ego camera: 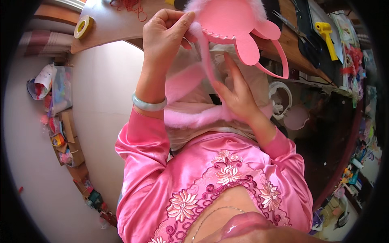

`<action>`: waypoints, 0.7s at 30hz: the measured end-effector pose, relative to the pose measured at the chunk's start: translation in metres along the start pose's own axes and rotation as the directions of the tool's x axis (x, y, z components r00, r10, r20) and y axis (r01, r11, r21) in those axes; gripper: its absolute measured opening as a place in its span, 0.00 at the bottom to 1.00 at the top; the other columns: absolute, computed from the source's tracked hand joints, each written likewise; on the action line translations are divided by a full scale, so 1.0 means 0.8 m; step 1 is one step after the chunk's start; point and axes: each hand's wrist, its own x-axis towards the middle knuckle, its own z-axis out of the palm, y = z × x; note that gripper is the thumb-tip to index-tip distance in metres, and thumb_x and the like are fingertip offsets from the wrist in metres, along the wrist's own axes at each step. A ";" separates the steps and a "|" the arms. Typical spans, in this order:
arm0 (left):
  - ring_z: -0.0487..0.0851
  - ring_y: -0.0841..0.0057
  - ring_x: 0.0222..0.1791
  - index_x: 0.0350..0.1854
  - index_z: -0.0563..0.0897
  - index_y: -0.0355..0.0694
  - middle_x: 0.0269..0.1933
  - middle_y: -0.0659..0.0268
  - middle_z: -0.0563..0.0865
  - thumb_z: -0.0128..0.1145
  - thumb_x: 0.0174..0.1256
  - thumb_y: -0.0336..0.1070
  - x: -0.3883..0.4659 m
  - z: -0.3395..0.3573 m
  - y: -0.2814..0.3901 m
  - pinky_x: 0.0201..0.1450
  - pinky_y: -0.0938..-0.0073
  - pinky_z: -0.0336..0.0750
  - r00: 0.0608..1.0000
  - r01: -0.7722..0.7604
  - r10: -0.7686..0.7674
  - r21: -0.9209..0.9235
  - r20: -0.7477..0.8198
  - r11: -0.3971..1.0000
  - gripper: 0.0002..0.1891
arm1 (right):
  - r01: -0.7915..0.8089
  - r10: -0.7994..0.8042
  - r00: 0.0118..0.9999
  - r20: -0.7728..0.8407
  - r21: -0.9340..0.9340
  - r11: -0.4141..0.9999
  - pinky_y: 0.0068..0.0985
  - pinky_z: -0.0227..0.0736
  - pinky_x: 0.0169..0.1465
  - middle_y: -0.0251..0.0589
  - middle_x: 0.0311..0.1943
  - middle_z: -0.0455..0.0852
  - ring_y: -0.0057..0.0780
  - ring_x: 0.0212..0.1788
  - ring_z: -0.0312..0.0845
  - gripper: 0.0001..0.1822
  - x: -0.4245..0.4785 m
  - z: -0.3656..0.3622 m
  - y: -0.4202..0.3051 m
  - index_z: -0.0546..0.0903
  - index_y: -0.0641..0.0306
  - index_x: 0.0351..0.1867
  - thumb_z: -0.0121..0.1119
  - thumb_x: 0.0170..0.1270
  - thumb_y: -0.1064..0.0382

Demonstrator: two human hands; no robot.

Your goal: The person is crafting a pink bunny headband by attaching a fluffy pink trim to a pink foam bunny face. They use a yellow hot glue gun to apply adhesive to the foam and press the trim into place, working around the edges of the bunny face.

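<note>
My left hand point(167, 33), with a pale bangle at the wrist, pinches fluffy pink trim at the left edge of a pink felt piece point(228, 18). White stitches run along this piece's lower rim, and two rounded felt lobes point(247, 50) stick out from it. A pink felt loop point(282, 60) hangs at its right. From the pinch a long pink plush strip point(207, 57) drops towards my right hand point(238, 94). The right thumb touches the strip while the fingers point upward; whether they grip it is unclear. More of the plush point(194, 118) lies across my lap.
On the wooden table point(103, 18) are a tape roll point(83, 26) and red cord point(130, 7). Scissors point(293, 29) and a yellow-handled tool point(325, 39) lie at right. Cardboard boxes point(71, 136) and a clear bin point(62, 88) line the left floor.
</note>
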 end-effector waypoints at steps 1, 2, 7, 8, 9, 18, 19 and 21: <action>0.82 0.84 0.21 0.37 0.81 0.32 0.27 0.65 0.84 0.65 0.63 0.36 0.000 -0.001 0.000 0.20 0.87 0.73 1.000 0.001 -0.001 -0.003 0.003 1.000 0.11 | -0.032 0.032 0.999 0.003 0.123 0.992 0.31 0.61 0.66 0.53 0.61 0.72 0.42 0.64 0.68 0.34 0.012 0.010 0.002 0.64 0.73 0.66 0.62 0.65 0.57; 0.82 0.84 0.21 0.37 0.81 0.32 0.27 0.65 0.85 0.65 0.63 0.36 0.000 -0.002 -0.001 0.20 0.87 0.73 1.000 0.003 -0.003 -0.007 0.005 1.000 0.11 | -0.062 0.062 0.998 0.010 0.244 0.968 0.30 0.64 0.64 0.51 0.58 0.75 0.38 0.61 0.71 0.33 0.023 0.019 0.002 0.65 0.72 0.66 0.62 0.65 0.57; 0.81 0.84 0.21 0.37 0.80 0.32 0.26 0.65 0.84 0.65 0.64 0.35 -0.001 -0.002 -0.001 0.19 0.86 0.73 1.000 -0.006 0.006 -0.009 0.018 1.000 0.11 | -0.279 0.177 0.959 0.223 0.611 0.741 0.19 0.74 0.43 0.38 0.39 0.82 0.18 0.40 0.78 0.24 0.024 0.004 -0.054 0.71 0.70 0.59 0.62 0.65 0.64; 0.81 0.84 0.21 0.36 0.79 0.32 0.26 0.65 0.84 0.64 0.64 0.35 0.000 -0.001 -0.002 0.19 0.86 0.73 1.000 -0.018 0.019 -0.017 0.019 1.000 0.10 | -0.264 0.176 0.962 0.208 0.544 0.797 0.18 0.73 0.39 0.36 0.36 0.83 0.15 0.36 0.78 0.22 0.023 -0.002 -0.061 0.72 0.70 0.57 0.62 0.65 0.65; 0.81 0.85 0.21 0.35 0.79 0.32 0.25 0.65 0.84 0.64 0.64 0.34 0.000 0.000 -0.003 0.18 0.86 0.73 0.999 -0.028 0.029 -0.026 0.021 0.999 0.10 | -0.249 0.176 0.965 0.194 0.470 0.847 0.16 0.73 0.34 0.34 0.33 0.83 0.13 0.32 0.77 0.20 0.021 -0.011 -0.071 0.73 0.69 0.56 0.62 0.65 0.66; 0.84 0.71 0.47 0.49 0.81 0.36 0.48 0.57 0.85 0.61 0.62 0.29 0.003 -0.016 -0.032 0.44 0.73 0.80 0.631 -0.698 0.774 0.396 -0.053 0.596 0.12 | -0.154 0.110 0.969 0.223 0.192 0.969 0.12 0.64 0.28 0.26 0.25 0.79 0.08 0.25 0.71 0.10 0.051 -0.063 -0.095 0.81 0.68 0.48 0.56 0.69 0.68; 0.83 0.68 0.51 0.49 0.81 0.37 0.50 0.56 0.85 0.62 0.60 0.28 0.006 -0.024 -0.032 0.50 0.70 0.78 0.557 -0.765 0.826 0.440 0.084 0.471 0.14 | -0.181 0.134 0.965 0.224 0.205 0.962 0.13 0.65 0.28 0.26 0.24 0.79 0.09 0.25 0.72 0.09 0.050 -0.068 -0.097 0.81 0.67 0.46 0.57 0.68 0.67; 0.80 0.61 0.58 0.49 0.81 0.38 0.55 0.55 0.83 0.62 0.57 0.26 0.008 -0.037 -0.033 0.60 0.64 0.73 0.387 -0.864 0.848 0.464 0.362 0.196 0.16 | -0.235 0.178 0.957 0.231 0.248 0.940 0.14 0.66 0.28 0.27 0.23 0.79 0.10 0.24 0.73 0.08 0.052 -0.073 -0.097 0.82 0.67 0.45 0.58 0.67 0.68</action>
